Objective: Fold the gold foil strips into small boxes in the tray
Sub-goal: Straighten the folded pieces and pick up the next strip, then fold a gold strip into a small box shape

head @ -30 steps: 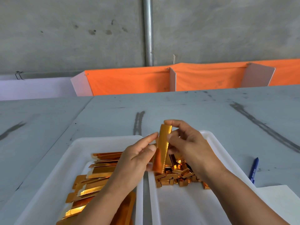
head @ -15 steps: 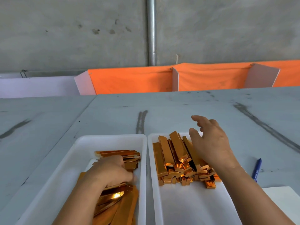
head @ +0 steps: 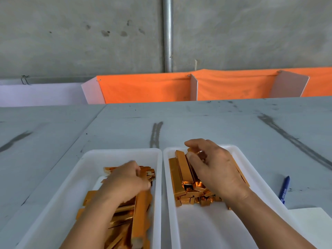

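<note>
Grey and scuffed, the counter [head: 215,126] carries two white trays side by side, their inner rims nearly touching. Flat gold strips [head: 122,218] lie in a loose, overlapping heap in the left tray [head: 86,169], and the finished boxes [head: 181,169], long hollow ones leaning on a jumble of short ones, sit in the right tray [head: 239,155]. My left hand [head: 124,182] is down in the heap with its fingers curled under; I cannot tell whether they have closed on a strip. My right hand [head: 213,169] arches over the boxes, thumb touching the far end of one, and I cannot tell whether it pinches it or only nudges it. The likeliest slip, I judge, is lifting two strips at once, since they lie fanned over each other and foil tends to cling. The palm's weight could also crease strips beneath it, and a stray crease would spoil the fold lines. On the right, the boxes look thin and open-ended, so a firm press may crush one, and a sideways nudge may topple the leaning row. Beyond the right tray, a blue pen [head: 284,189] and a sheet of paper [head: 312,223] lie near the forearm, which could sweep them.
</note>
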